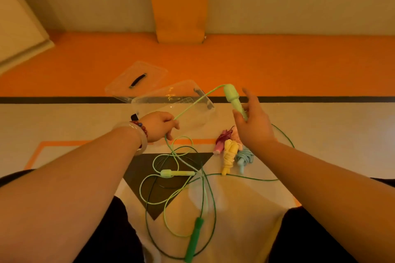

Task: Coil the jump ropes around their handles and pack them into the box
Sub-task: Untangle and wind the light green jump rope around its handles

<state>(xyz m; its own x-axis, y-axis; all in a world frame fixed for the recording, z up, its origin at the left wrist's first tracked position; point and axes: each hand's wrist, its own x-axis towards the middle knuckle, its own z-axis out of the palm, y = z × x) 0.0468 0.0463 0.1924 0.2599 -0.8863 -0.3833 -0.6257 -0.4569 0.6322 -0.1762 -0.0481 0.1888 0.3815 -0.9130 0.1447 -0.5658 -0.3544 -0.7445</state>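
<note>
My right hand (253,121) holds a light green jump-rope handle (234,99) raised above the floor. Its thin cord (192,104) runs left to my left hand (160,125), which pinches it in front of the clear plastic box (209,104). The cord drops from there into loose loops on the floor, ending at the second light green handle (176,173). A dark green rope with its handle (194,239) lies uncoiled near my lap. Coiled pink (222,142), yellow (229,157) and pale blue (243,159) ropes lie together beside my right forearm.
The box's clear lid (136,79) with a black handle lies behind the box on the orange floor. A black line crosses the floor behind the box. My dark-trousered legs frame the lower corners. A wall and orange pillar (178,2) stand at the back.
</note>
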